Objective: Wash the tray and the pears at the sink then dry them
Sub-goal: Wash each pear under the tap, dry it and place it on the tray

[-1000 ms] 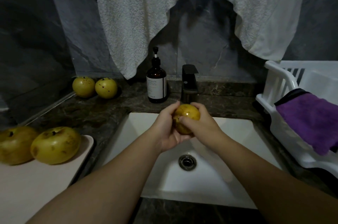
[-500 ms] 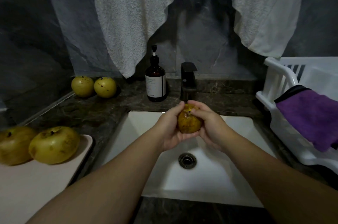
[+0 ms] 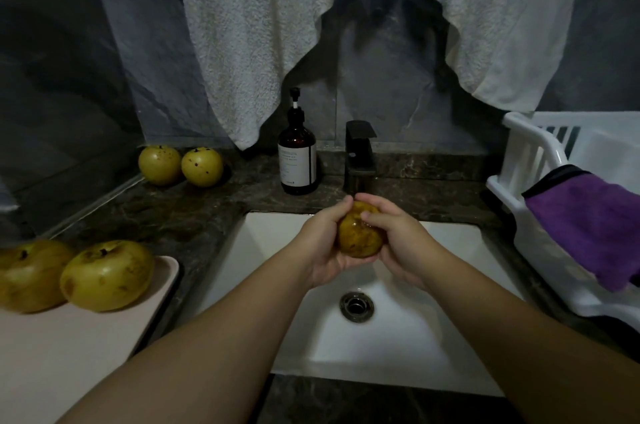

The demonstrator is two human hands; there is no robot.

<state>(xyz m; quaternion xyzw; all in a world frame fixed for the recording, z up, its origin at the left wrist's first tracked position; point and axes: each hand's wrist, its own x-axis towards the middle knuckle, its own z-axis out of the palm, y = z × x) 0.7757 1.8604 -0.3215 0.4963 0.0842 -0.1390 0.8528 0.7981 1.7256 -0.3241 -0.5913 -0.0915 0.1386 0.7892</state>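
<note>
The white sink (image 3: 433,337) sits sunk into the dark bench (image 3: 166,215), its rim running close around the basin on all sides; the drain (image 3: 356,306) lies bare in the near middle, with open basin around it. On the left the pale tray (image 3: 69,347) lies on the bench right beside the sink's left edge. On the right a white rack (image 3: 526,160) crowds the sink's right edge, a purple cloth (image 3: 588,226) draped over its side. At the far edge stand a black tap (image 3: 360,156) and, just left of it, a brown soap bottle (image 3: 298,160). A white towel (image 3: 259,25) hangs on the wall above.

Both hands meet over the far part of the sink, just below the tap. The left hand (image 3: 325,243) cups the held pear (image 3: 360,233) from the left and beneath, fingers (image 3: 341,207) curled over its top. The right hand (image 3: 401,243) wraps it from the right, fingers bent round the top and side, thumb pressed on the front. Fingertips of both hands nearly touch above the fruit.

The held pear is round, yellow-brown, mottled with dark spots, and glistens wet. Two large pears (image 3: 107,274) rest on the tray's far left part, touching each other. Two small pears (image 3: 202,167) sit side by side at the bench's far left corner.
</note>
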